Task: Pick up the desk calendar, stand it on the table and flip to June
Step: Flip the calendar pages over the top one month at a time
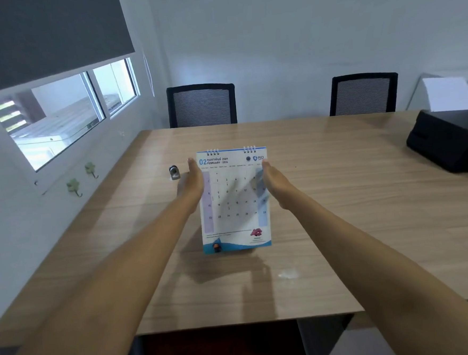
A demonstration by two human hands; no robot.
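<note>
The desk calendar (233, 205) stands upright on the wooden table (340, 211), spiral rings at the top, its front page showing 02 February. My left hand (193, 184) rests against its left edge with the fingers behind the card and the thumb pointing up. My right hand (276, 182) is on the right edge the same way. Both hands hold the calendar from the sides; the fingers behind it are hidden.
A small silver and black object (174, 172) lies on the table just left of the calendar. A black printer (452, 142) with white paper sits at the right edge. Two black mesh chairs (201, 104) (364, 93) stand at the far side. A window wall runs along the left.
</note>
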